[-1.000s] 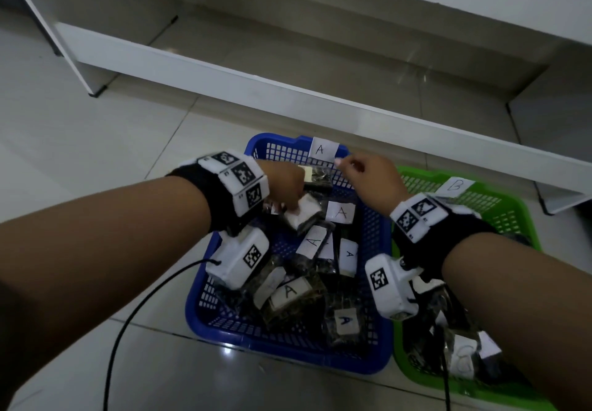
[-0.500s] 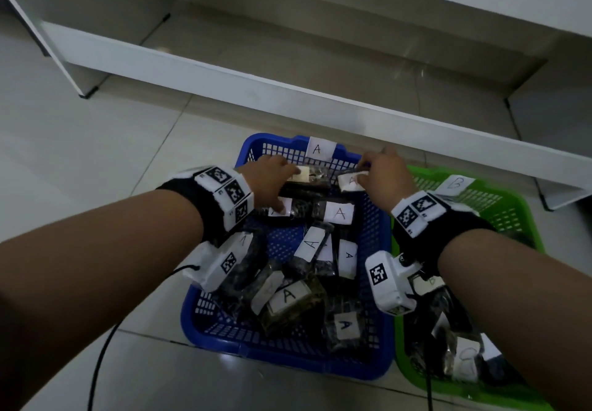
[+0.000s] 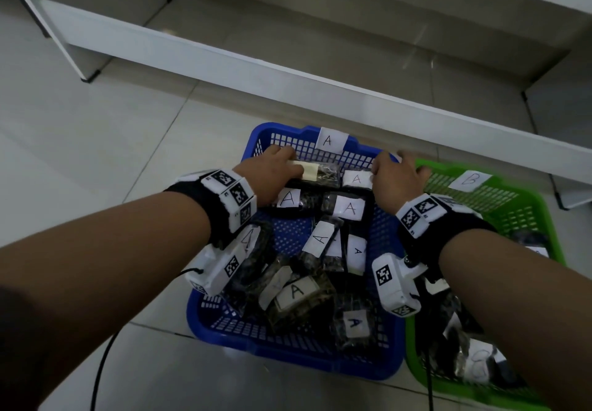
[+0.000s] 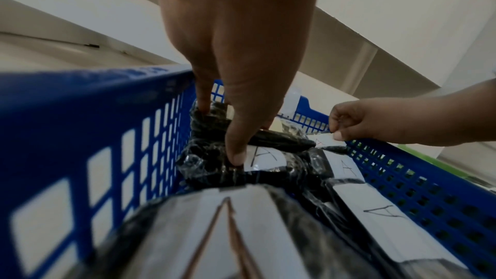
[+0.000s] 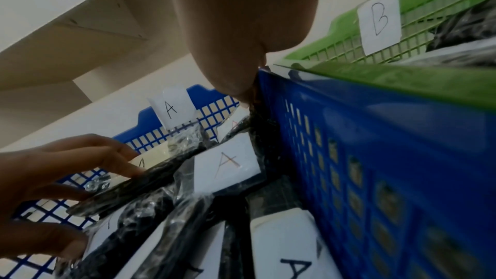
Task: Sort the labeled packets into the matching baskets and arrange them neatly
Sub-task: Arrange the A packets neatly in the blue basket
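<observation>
Packets [image 3: 350, 208] labelled A lie jumbled in the blue basket [image 3: 288, 357]. At its far edge the left hand [image 3: 272, 176] presses spread fingers on the far-left packet [image 3: 324, 175]; the right hand [image 3: 395, 180] pinches the far-right packet [image 3: 356, 179] by its plastic edge. Best to seat both flat against the far wall, labels up, side by side.

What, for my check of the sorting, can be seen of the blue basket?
The blue basket is rectangular plastic with lattice walls and a perforated bottom, upright on the tiled floor, its right side against the green basket. A paper tag marked A sits on its far rim. It holds many dark, clear-wrapped packets labeled A. At its far end the left hand rests on packets and the right hand pinches one packet's edge.
</observation>
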`<state>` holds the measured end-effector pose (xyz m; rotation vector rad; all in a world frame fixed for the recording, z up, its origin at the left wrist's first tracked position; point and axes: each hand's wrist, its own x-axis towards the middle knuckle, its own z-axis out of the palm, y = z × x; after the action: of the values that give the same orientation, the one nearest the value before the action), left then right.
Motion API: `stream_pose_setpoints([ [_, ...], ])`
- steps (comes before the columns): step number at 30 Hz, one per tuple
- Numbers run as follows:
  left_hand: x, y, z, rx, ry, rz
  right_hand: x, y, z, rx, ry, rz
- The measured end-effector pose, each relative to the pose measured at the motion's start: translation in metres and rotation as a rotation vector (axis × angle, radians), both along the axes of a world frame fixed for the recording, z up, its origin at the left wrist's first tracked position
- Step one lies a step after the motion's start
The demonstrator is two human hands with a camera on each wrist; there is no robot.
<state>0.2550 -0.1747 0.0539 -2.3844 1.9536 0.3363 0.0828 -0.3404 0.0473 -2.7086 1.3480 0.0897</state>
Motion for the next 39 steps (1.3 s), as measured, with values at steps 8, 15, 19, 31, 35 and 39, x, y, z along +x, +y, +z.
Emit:
stream_pose_setpoints([
  [8, 0.004, 0.005, 0.002, -0.031, 0.045, -0.016, 0.001, 0.002, 0.001, 0.035, -0.049, -0.038],
  [15, 0.005, 0.007, 0.0, 0.0, 0.026, -0.007, 0.001, 0.011, 0.009, 0.035, 0.218, 0.068],
  [19, 0.008, 0.007, 0.002, 0.027, 0.064, -0.003, -0.005, 0.014, 0.01, -0.012, 0.294, 0.195],
  [31, 0.008, 0.008, 0.032, 0.059, -0.108, -0.011, -0.021, 0.007, 0.02, 0.132, 0.393, 0.237],
  [35, 0.011, 0.013, 0.063, 0.314, 0.05, 0.002, -0.026, 0.008, 0.021, 0.159, 0.42, 0.251],
  [39, -0.011, 0.025, 0.06, 0.661, 0.021, -0.085, -0.03, 0.013, 0.022, 0.1, 0.459, 0.263],
])
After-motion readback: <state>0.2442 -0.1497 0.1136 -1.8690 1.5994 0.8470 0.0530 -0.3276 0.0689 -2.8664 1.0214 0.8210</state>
